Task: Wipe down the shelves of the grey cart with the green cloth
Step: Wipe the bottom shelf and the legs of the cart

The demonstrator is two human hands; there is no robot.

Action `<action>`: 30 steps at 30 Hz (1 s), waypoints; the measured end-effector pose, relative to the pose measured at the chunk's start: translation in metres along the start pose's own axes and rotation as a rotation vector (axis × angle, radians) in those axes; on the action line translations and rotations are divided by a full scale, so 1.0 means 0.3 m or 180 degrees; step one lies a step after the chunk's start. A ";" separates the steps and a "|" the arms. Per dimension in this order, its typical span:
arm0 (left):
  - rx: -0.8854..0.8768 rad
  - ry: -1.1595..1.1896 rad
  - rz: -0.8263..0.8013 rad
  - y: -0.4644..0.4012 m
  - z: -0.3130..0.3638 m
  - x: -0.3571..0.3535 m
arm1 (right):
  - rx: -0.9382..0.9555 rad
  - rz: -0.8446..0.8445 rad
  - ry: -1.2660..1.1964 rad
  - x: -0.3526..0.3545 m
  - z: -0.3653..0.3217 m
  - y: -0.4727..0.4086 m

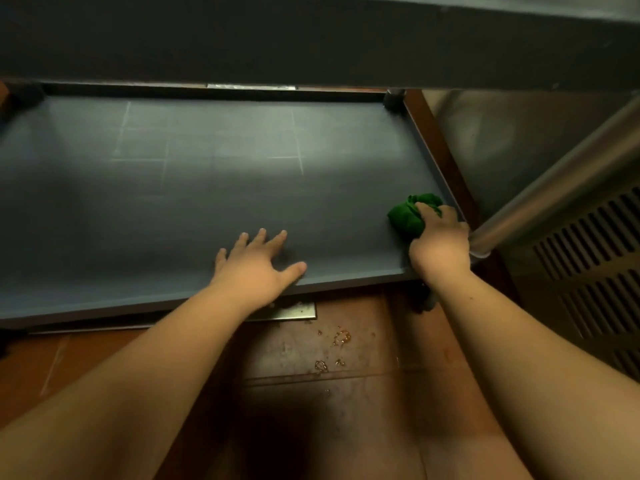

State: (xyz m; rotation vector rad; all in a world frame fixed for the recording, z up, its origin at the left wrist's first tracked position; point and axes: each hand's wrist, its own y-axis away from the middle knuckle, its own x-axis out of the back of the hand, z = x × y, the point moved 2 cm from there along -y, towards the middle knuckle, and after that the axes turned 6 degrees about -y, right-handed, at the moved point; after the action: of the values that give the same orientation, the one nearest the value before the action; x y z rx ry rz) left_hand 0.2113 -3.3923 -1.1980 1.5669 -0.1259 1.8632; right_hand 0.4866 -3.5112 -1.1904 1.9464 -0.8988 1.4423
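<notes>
Now, cloth: a bunched dark green cloth (pixel 408 216) sits on the lower shelf at its right end, close to the near right corner and just beside the raised right rim.
Right hand: the right hand (pixel 440 242) grips the green cloth from above, fingers curled over the wad and pressing it onto the shelf.
Left hand: the left hand (pixel 256 263) lies flat on the shelf near the front edge, fingers spread and straight, holding nothing, well apart from the cloth.
Shelf: the flat grey plastic lower shelf of the cart (pixel 173 188) shows faint pale scuff lines toward the back.
Upper shelf: a dark grey upper shelf edge (pixel 311 39) overhangs the top of the view.
Floor: reddish-brown floor tiles (pixel 346 393) carry small wet spots.
Right side: a shiny metal tube (pixel 561 178) slants beside a slotted metal panel (pixel 595 271).
</notes>
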 end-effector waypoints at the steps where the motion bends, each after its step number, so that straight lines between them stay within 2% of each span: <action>1: -0.0109 0.0305 0.0103 0.006 -0.028 0.018 | -0.0023 -0.0004 0.0009 0.003 0.000 0.003; 3: -0.0268 0.0351 0.0164 0.027 -0.105 0.051 | -0.0026 -0.0003 0.0043 0.008 -0.001 0.005; 6: -0.0025 -0.0683 -0.0138 0.072 -0.246 0.075 | -0.0176 -0.0042 -0.0073 0.008 -0.022 0.001; 7: 0.0072 -0.0801 -0.0229 0.082 -0.274 0.074 | -0.0244 -0.0045 -0.0164 0.007 -0.031 0.002; 12: 0.0050 -0.0857 -0.0033 0.110 -0.294 0.049 | -0.0095 -0.0012 -0.0456 -0.054 -0.186 0.105; 16: -0.0093 -0.0854 -0.0017 0.113 -0.305 0.062 | 0.0558 -0.0095 -0.0426 -0.136 -0.433 0.264; 18: -0.0271 -0.0613 -0.0034 0.111 -0.350 0.086 | 0.0717 -0.0195 -0.0421 -0.175 -0.538 0.327; 21: -0.0456 -0.0225 0.0059 0.127 -0.481 0.129 | 0.0593 -0.0230 -0.0429 -0.193 -0.614 0.367; 23: -0.0164 -0.0495 0.0188 0.144 -0.612 0.153 | 0.0521 -0.0166 -0.0336 -0.194 -0.630 0.374; 26: 0.0426 -0.0717 0.0048 0.204 -0.794 0.166 | 0.0474 -0.0059 -0.0236 -0.198 -0.654 0.386; 30: 0.0247 -0.0834 0.0397 0.267 -0.847 0.142 | 0.0422 0.0065 -0.0225 -0.217 -0.692 0.413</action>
State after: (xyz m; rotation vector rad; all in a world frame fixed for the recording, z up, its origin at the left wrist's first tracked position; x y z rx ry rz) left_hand -0.0460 -3.3110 -1.1998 1.8913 -0.2772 1.7654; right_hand 0.2538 -3.4191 -1.1915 2.1025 -0.8765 1.4866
